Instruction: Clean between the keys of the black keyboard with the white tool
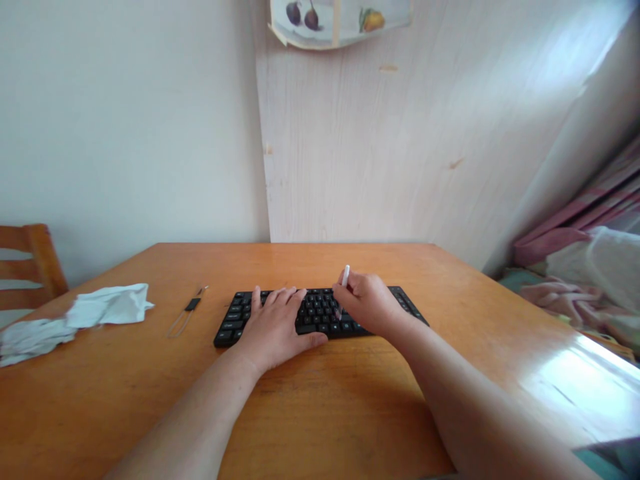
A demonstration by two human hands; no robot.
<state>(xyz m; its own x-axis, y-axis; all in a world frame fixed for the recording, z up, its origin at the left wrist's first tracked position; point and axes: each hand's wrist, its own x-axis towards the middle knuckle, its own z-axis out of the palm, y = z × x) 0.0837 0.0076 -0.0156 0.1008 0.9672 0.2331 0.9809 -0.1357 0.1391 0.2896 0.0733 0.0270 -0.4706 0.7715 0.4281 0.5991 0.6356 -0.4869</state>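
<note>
A black keyboard (320, 312) lies in the middle of an orange wooden table (350, 400). My left hand (277, 327) rests flat on the keyboard's left half, fingers stretched out over the keys. My right hand (367, 301) is closed around a thin white stick (345, 276), like a small brush or pen, held upright with its lower end down among the keys near the keyboard's middle.
Crumpled white cloths (80, 317) lie at the table's left side. A thin wire tool with a black grip (189, 311) lies between them and the keyboard. A wooden chair (30, 263) stands at far left. Bedding (590, 280) is piled at the right.
</note>
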